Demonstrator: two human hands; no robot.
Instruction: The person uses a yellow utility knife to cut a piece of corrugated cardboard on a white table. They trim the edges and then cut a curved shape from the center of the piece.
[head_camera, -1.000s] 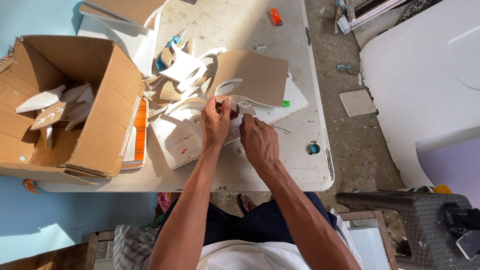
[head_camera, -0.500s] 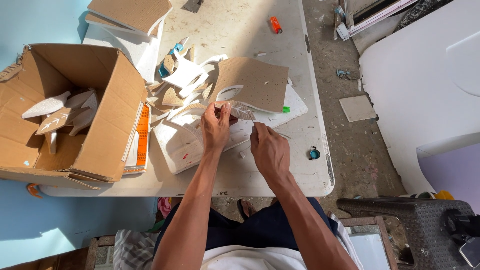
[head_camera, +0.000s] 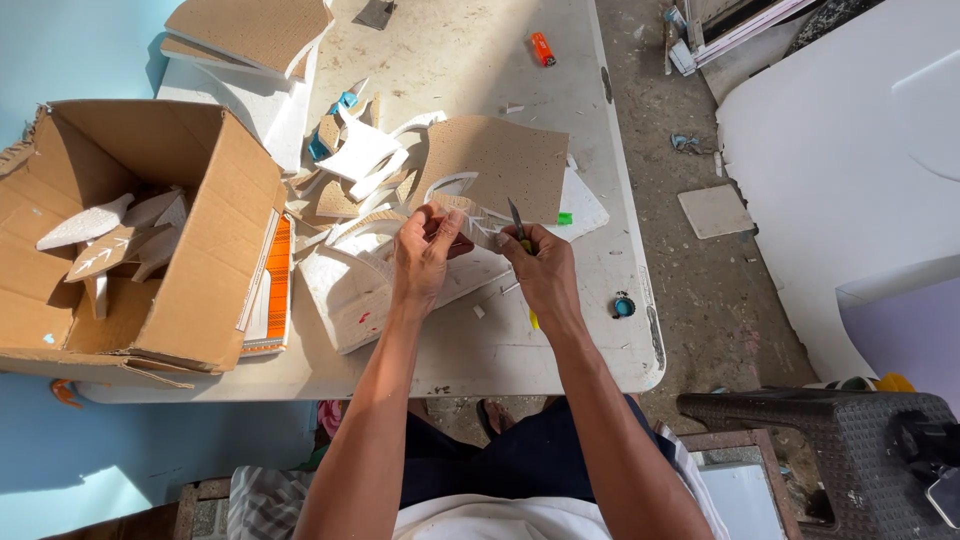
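Note:
My left hand (head_camera: 425, 258) pinches a small curved white foam cut-out (head_camera: 473, 222) above the white table (head_camera: 560, 340). My right hand (head_camera: 543, 272) grips a yellow-handled utility knife (head_camera: 520, 228), its blade pointing up beside the foam piece. Both hands hover over a heap of white foam and brown board offcuts (head_camera: 360, 190). A brown board sheet (head_camera: 500, 165) with a curved hole cut in it lies just beyond my fingers.
An open cardboard box (head_camera: 200, 230) with foam shapes inside stands at the left. Foam slabs with brown board (head_camera: 255, 40) lie at the far left. An orange lighter (head_camera: 541, 48) and a small blue round object (head_camera: 623, 306) sit on the table. A dark plastic stool (head_camera: 850, 450) is at the right.
My right hand has drawn back close to my left hand, and the knife blade now points up beside the foam piece. The left hand still holds the cut-out.

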